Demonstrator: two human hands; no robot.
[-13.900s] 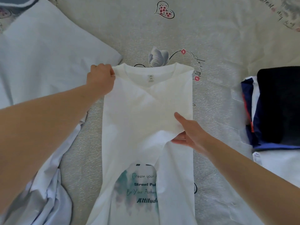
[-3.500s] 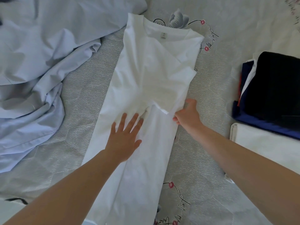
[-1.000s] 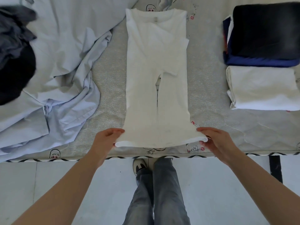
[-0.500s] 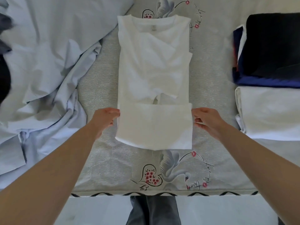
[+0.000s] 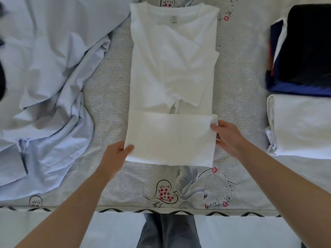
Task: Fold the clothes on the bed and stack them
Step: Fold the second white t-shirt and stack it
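A white T-shirt (image 5: 172, 68) lies lengthwise on the grey patterned bed (image 5: 107, 97), sleeves folded in, collar at the far end. Its bottom part is folded up over the body as a flat band. My left hand (image 5: 118, 154) pinches the near left corner of that band, thumb on top. My right hand (image 5: 227, 135) grips the band's right edge near its upper corner. At the right sit a folded white garment (image 5: 300, 126) and, beyond it, a stack of folded dark clothes (image 5: 304, 45).
A crumpled pale blue shirt (image 5: 44, 86) spreads over the left side of the bed. A dark garment (image 5: 1, 81) shows at the far left edge. The bed's near edge (image 5: 161, 210) runs across the bottom, with my legs and the pale floor below it.
Over the last second both hands carried the shirt's hem up from the bed's near edge and laid it over the body. My left hand has since slid down to the band's near corner.
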